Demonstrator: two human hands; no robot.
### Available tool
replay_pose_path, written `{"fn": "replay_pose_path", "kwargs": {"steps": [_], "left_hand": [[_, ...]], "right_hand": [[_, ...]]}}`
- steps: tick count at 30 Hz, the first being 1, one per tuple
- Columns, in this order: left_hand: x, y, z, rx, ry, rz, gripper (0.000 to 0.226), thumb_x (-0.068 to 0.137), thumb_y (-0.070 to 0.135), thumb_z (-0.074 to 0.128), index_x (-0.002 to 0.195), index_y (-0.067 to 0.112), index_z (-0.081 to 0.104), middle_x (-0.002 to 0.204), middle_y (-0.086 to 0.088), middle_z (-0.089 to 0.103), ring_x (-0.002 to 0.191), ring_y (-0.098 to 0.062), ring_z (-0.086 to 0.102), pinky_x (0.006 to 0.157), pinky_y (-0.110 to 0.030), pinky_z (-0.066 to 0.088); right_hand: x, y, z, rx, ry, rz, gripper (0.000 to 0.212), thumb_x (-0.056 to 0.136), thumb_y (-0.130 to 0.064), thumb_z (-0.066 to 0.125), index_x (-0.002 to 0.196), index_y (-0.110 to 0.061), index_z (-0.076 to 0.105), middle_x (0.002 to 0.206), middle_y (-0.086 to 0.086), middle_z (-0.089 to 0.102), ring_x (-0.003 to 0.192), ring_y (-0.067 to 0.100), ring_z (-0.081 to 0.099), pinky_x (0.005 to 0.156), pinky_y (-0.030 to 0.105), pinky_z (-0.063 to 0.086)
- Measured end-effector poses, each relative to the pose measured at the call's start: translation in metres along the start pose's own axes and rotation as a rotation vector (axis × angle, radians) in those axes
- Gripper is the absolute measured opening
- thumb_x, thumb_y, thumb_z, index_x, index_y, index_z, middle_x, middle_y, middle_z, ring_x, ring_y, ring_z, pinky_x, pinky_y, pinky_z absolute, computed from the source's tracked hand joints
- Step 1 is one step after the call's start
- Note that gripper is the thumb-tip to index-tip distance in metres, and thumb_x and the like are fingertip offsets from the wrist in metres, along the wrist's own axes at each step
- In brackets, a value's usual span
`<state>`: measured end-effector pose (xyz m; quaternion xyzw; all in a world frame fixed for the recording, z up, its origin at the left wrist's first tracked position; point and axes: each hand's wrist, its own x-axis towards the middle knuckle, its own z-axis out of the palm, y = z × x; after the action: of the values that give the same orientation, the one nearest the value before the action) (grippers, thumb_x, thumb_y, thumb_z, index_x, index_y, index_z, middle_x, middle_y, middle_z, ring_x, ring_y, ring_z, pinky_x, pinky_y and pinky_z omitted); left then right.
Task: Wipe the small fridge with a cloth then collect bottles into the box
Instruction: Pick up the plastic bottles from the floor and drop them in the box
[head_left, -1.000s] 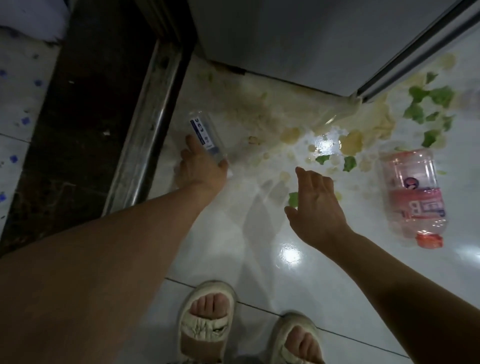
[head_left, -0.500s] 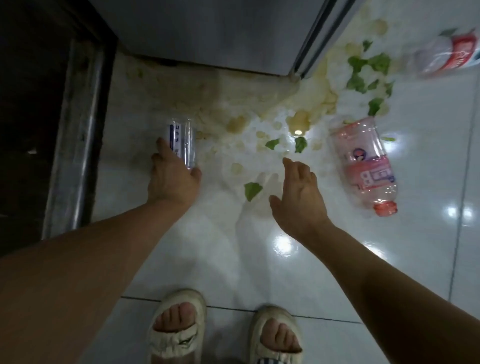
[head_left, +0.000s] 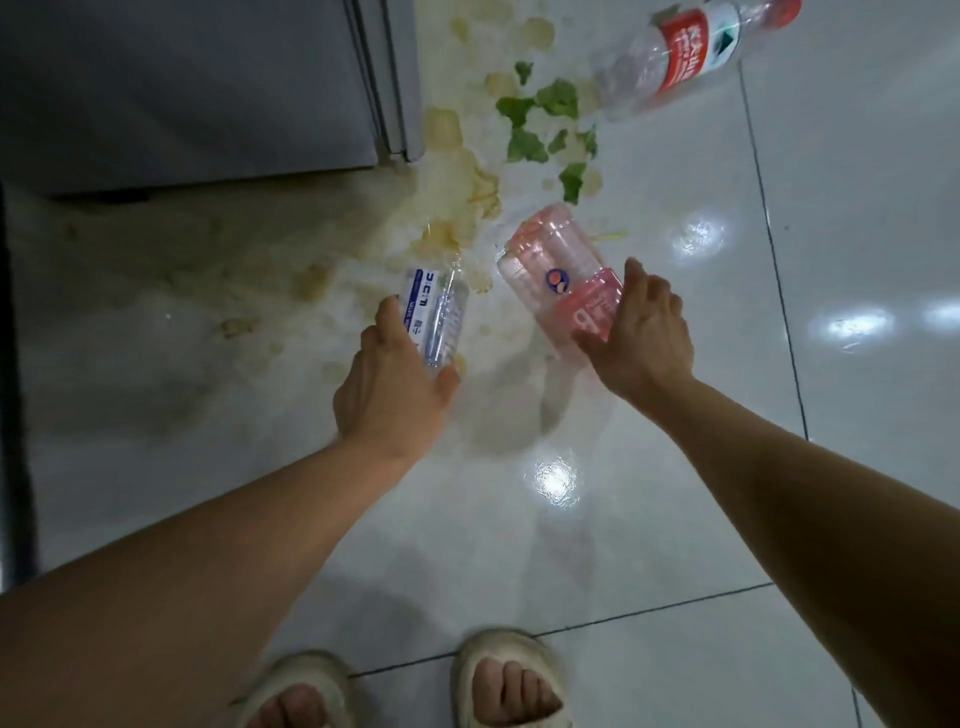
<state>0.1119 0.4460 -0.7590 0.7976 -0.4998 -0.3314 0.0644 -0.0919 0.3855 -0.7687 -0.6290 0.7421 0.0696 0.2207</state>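
Observation:
My left hand (head_left: 390, 392) grips a clear plastic bottle with a blue and white label (head_left: 435, 307), lifted off the floor. My right hand (head_left: 641, 335) wraps around the lower end of a pink-tinted bottle (head_left: 558, 270), whose cap end is hidden under the hand. A third clear bottle with a red label (head_left: 691, 47) lies on the tiles at the top right. The grey small fridge (head_left: 197, 88) stands at the top left. No box or cloth is in view.
Yellowish spill stains (head_left: 457, 208) and green leaf scraps (head_left: 545, 119) spread over the white floor tiles (head_left: 857, 260) beside the fridge corner. My two sandalled feet (head_left: 405, 691) stand at the bottom edge. A dark threshold runs along the left edge.
My right hand has moved right and taken hold of the pink bottle. My left hand has carried the blue-labelled bottle to the right. The view has shifted right, showing the red-labelled bottle.

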Motion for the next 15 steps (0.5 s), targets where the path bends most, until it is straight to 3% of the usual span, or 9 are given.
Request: {"fn": "replay_pose_path", "kwargs": {"steps": [3,7,15], "left_hand": [[0.007,0.003,-0.001,0.041,-0.011,0.035,0.072,0.081,0.035,0.062,0.139,0.015,0.024,0.129,-0.011,0.047,0.112,-0.034,0.051,0.080,-0.041,0.043],[-0.003,0.010,-0.020,0.086,-0.032,0.040,0.071,0.081,0.038,0.062,0.137,0.015,0.025,0.128,-0.012,0.048,0.110,-0.035,0.052,0.082,-0.042,0.043],[-0.065,0.075,-0.110,0.087,-0.076,0.052,0.070,0.080,0.038,0.063,0.136,0.018,0.026,0.127,-0.010,0.050,0.110,-0.033,0.053,0.081,-0.039,0.043]], "right_hand": [[0.008,0.000,0.009,-0.024,-0.034,0.022,0.082,0.081,-0.035,0.070,0.143,-0.011,0.021,0.128,0.019,0.044,0.116,0.036,0.043,0.092,0.045,0.039],[-0.010,0.001,-0.003,-0.021,-0.053,0.022,0.070,0.082,-0.033,0.070,0.135,-0.008,0.030,0.123,0.019,0.046,0.113,0.037,0.045,0.091,0.045,0.039],[-0.086,-0.003,-0.125,0.090,-0.056,0.081,0.074,0.082,-0.040,0.069,0.136,-0.012,0.028,0.122,0.013,0.048,0.111,0.030,0.048,0.088,0.044,0.044]]}}
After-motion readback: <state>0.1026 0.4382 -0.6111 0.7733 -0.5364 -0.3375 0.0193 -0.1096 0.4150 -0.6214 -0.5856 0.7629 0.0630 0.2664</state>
